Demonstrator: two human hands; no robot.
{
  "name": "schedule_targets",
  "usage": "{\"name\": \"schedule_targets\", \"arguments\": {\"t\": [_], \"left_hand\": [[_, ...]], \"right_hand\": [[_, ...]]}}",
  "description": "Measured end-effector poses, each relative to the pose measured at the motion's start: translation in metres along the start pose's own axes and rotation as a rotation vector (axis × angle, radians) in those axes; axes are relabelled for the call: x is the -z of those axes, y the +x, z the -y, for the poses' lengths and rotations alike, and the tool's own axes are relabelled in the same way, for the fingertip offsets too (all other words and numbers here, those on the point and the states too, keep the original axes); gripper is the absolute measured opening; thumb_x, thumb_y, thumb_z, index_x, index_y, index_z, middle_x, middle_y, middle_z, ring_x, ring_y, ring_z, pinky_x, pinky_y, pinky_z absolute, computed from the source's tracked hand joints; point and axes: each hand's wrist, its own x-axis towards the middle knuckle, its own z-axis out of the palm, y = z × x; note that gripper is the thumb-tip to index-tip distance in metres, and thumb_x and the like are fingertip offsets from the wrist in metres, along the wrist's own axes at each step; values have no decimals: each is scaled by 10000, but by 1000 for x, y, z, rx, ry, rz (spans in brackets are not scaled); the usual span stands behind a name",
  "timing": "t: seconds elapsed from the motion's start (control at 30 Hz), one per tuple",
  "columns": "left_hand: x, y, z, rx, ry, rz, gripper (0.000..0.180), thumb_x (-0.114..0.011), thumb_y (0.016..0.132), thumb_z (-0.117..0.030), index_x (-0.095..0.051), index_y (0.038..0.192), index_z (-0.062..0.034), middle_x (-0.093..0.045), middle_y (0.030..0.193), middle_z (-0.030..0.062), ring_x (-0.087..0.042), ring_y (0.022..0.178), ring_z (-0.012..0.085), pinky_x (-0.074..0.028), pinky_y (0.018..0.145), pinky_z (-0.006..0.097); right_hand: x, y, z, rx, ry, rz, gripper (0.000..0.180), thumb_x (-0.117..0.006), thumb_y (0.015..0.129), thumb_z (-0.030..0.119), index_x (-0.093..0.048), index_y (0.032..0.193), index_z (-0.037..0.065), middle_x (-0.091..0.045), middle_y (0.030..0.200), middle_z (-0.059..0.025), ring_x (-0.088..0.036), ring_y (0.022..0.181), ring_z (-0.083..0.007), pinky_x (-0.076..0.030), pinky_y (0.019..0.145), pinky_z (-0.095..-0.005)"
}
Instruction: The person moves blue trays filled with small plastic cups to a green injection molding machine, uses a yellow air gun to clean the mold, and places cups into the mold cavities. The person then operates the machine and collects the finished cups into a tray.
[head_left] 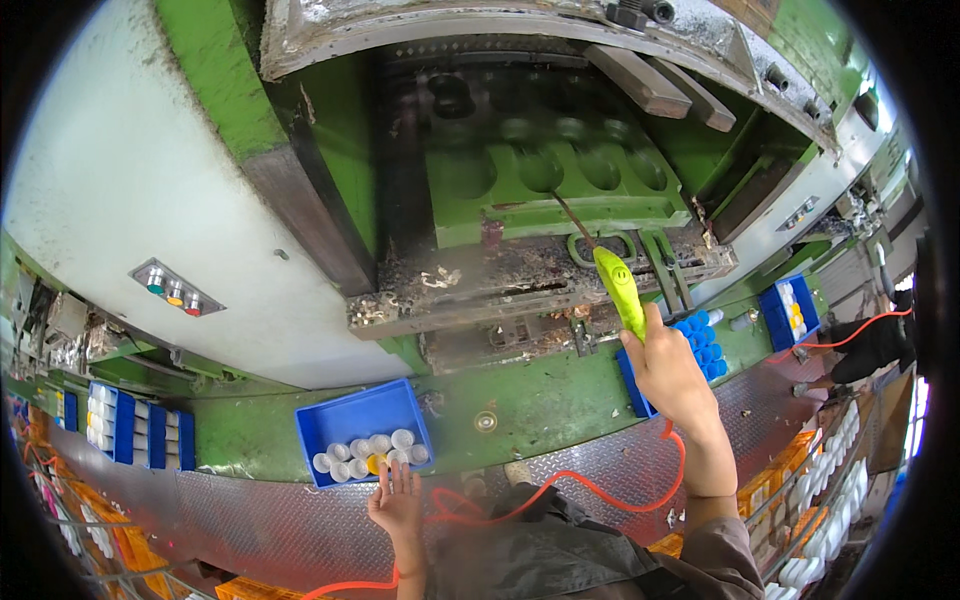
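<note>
My right hand is wrapped round a lime-green air blow gun. Its thin nozzle reaches forward to the front of a green machine block with a row of round hollows. An orange hose runs from below that hand across to the left. Lower down, my left hand is held up with its fingers apart and nothing in it. Just beyond its fingertips is a blue bin holding several whitish translucent round cups and a yellow one.
Right of centre, a second blue bin holds blue round pieces. More blue bins stand far left, another far right. A press frame surrounds the block. Racks of white pieces line the lower right; a person stands beyond.
</note>
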Motion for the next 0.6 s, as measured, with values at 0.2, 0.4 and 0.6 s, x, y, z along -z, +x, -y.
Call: {"name": "schedule_targets", "arguments": {"t": [0.2,0.4,0.6], "left_hand": [[-6,16,-7,30,75,-21,651,-578,795,-287,-499,1417,-115,-443,1495,104,-372,1401,298,-279,1141,518],[-18,25,-15,47,105,-33,630,-585,790,-275,-515,1393,-107,-470,1464,102,-379,1386,289,-267,1144,513],[-26,21,-19,51,185,-18,595,-587,795,-283,-538,1362,-109,-511,1431,103,-417,1362,282,-299,1118,488]], "right_hand": [[-4,-6,25,1,75,-13,247,-595,956,117,-455,1063,-56,-595,700,-297,-603,689,-494,-454,544,-507],[-29,-1,47,183,122,29,289,-574,972,132,-408,1080,-79,-564,569,-246,-600,530,-452,-451,426,-480],[-56,3,43,135,102,29,302,-576,950,138,-408,1081,-76,-578,609,-277,-608,585,-477,-481,515,-551]]}}
